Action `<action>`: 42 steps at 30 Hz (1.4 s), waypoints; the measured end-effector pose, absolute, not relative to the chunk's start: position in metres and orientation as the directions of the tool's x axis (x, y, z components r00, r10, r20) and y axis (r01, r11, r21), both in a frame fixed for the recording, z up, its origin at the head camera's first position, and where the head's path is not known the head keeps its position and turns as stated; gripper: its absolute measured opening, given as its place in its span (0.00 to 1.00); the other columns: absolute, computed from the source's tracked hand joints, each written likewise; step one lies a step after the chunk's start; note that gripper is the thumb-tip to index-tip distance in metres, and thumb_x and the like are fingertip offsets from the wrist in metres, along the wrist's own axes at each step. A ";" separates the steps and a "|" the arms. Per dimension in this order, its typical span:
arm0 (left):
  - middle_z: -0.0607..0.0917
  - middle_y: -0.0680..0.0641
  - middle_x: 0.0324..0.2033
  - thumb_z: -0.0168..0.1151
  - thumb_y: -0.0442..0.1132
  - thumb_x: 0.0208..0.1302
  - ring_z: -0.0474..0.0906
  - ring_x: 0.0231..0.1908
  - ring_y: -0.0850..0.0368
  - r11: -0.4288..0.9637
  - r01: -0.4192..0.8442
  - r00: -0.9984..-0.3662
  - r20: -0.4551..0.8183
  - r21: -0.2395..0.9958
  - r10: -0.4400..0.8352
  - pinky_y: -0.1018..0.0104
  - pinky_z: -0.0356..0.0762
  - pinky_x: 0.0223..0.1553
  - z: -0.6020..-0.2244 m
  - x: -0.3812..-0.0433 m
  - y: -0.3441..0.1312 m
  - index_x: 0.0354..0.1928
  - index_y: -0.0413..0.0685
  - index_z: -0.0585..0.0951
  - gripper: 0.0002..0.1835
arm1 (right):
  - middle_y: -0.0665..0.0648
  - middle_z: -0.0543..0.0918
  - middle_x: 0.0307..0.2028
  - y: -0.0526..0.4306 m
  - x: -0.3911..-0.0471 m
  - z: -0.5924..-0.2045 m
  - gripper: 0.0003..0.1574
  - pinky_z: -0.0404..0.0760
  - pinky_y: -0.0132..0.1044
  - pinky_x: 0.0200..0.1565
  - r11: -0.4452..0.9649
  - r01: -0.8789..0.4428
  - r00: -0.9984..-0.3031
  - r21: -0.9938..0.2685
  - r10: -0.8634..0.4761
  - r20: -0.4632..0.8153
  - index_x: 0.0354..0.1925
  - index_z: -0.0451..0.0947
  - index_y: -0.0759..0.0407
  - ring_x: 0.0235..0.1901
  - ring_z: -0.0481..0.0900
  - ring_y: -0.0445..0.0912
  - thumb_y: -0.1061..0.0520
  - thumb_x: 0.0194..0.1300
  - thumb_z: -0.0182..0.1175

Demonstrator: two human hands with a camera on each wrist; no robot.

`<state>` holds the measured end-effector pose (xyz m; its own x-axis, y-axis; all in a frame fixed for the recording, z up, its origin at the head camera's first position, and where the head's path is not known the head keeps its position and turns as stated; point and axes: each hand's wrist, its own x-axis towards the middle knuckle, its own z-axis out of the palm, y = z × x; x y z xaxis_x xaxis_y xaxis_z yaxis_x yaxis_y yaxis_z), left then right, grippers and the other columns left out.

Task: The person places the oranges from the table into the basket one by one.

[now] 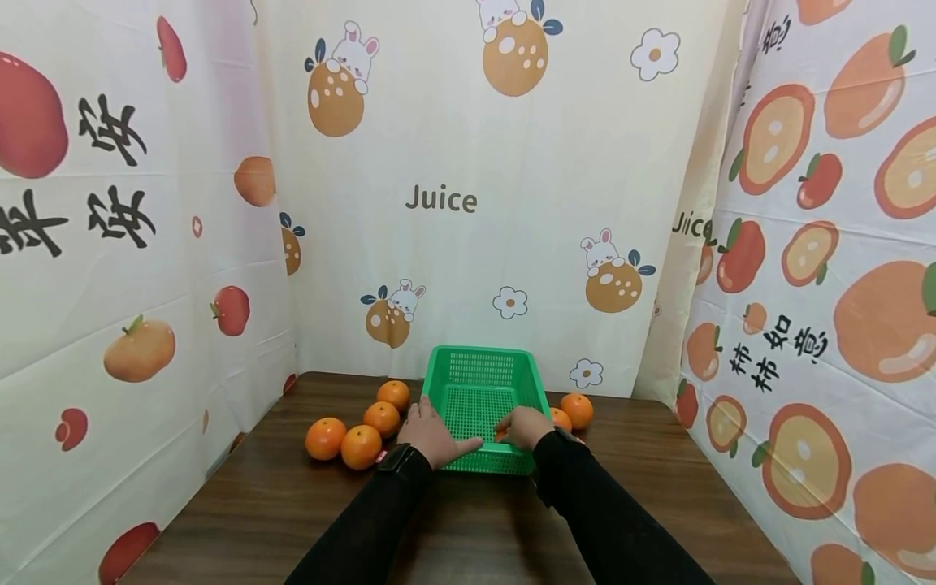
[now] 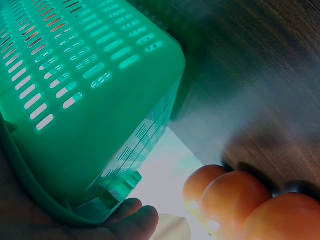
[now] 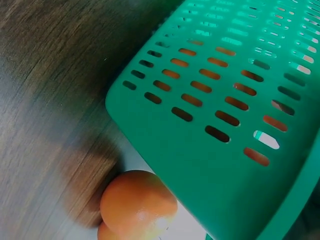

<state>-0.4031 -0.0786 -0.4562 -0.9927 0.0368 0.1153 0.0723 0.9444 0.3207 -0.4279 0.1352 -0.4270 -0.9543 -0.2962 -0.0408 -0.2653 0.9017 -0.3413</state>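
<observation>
A green plastic basket (image 1: 475,463) with slotted walls stands on the table. My left hand (image 1: 433,436) holds its front left corner, the thumb stretched along the front rim; two fingertips (image 2: 142,222) show beyond the corner in the left wrist view. Inside the basket's front right part, my right hand (image 1: 525,427) reaches down with curled fingers around an orange (image 1: 501,435), mostly hidden by the hand. Orange colour shows through the slots of the basket wall (image 3: 165,145) in the right wrist view.
Several oranges (image 1: 361,447) lie left of the basket, in a loose group. Two more oranges (image 1: 577,411) sit at its right side, one partly hidden. Printed curtains (image 1: 468,268) hang behind and on both sides of the brown wooden table (image 1: 658,487).
</observation>
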 end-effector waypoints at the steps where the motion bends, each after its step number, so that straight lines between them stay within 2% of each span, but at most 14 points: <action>1: 0.58 0.32 0.82 0.57 0.88 0.54 0.59 0.81 0.33 0.944 0.070 -0.993 0.116 0.322 0.034 0.39 0.70 0.74 -0.457 -0.404 -0.078 0.75 0.30 0.70 0.69 | 0.57 0.90 0.56 0.136 -0.428 -0.427 0.17 0.81 0.52 0.64 0.901 -0.266 -0.954 -0.341 -0.296 -0.038 0.57 0.90 0.54 0.50 0.83 0.47 0.60 0.71 0.70; 12: 0.58 0.33 0.83 0.58 0.87 0.54 0.59 0.80 0.34 0.942 0.071 -0.993 0.108 0.328 0.037 0.39 0.72 0.72 -0.447 -0.398 -0.075 0.76 0.32 0.70 0.68 | 0.57 0.90 0.56 0.141 -0.430 -0.432 0.20 0.82 0.52 0.61 0.897 -0.248 -0.965 -0.366 -0.263 0.008 0.57 0.90 0.52 0.56 0.85 0.53 0.51 0.68 0.74; 18: 0.58 0.32 0.83 0.56 0.87 0.56 0.58 0.81 0.34 0.948 0.074 -0.994 0.102 0.308 0.045 0.40 0.71 0.73 -0.447 -0.396 -0.075 0.74 0.32 0.73 0.66 | 0.58 0.90 0.58 0.143 -0.424 -0.430 0.22 0.82 0.55 0.62 0.896 -0.271 -0.961 -0.353 -0.275 0.040 0.59 0.89 0.52 0.60 0.85 0.57 0.51 0.68 0.74; 26: 0.58 0.31 0.82 0.56 0.86 0.58 0.58 0.80 0.32 0.948 0.085 -0.994 0.098 0.306 0.057 0.40 0.68 0.75 -0.442 -0.388 -0.075 0.74 0.31 0.73 0.65 | 0.59 0.88 0.61 0.142 -0.420 -0.430 0.24 0.80 0.56 0.65 0.882 -0.259 -0.965 -0.394 -0.255 0.064 0.61 0.88 0.51 0.63 0.83 0.58 0.51 0.68 0.74; 32: 0.58 0.30 0.82 0.55 0.86 0.58 0.58 0.80 0.32 0.954 0.089 -0.993 0.097 0.287 0.063 0.40 0.68 0.75 -0.441 -0.387 -0.075 0.73 0.31 0.74 0.64 | 0.63 0.85 0.64 0.145 -0.418 -0.438 0.28 0.80 0.57 0.64 0.854 -0.314 -0.949 -0.416 -0.273 0.156 0.65 0.85 0.53 0.64 0.81 0.61 0.53 0.69 0.73; 37: 0.59 0.30 0.81 0.57 0.86 0.57 0.59 0.80 0.32 0.952 0.084 -0.993 0.105 0.295 0.055 0.39 0.69 0.74 -0.440 -0.389 -0.076 0.72 0.30 0.74 0.65 | 0.68 0.79 0.68 0.148 -0.418 -0.445 0.28 0.78 0.59 0.67 0.827 -0.381 -0.920 -0.412 -0.296 0.257 0.68 0.82 0.56 0.67 0.78 0.64 0.56 0.72 0.70; 42: 0.58 0.30 0.82 0.57 0.86 0.56 0.59 0.80 0.32 0.951 0.073 -0.994 0.104 0.300 0.043 0.39 0.69 0.74 -0.447 -0.396 -0.077 0.72 0.30 0.74 0.66 | 0.67 0.77 0.71 0.150 -0.418 -0.451 0.29 0.76 0.60 0.69 0.828 -0.393 -0.904 -0.399 -0.269 0.332 0.68 0.81 0.55 0.71 0.75 0.65 0.55 0.72 0.70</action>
<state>-0.3960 -0.0766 -0.4466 -0.9936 0.0431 0.1042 0.0727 0.9513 0.2996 -0.4183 0.1495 -0.4515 -0.9043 -0.2688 0.3317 -0.3927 0.8284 -0.3994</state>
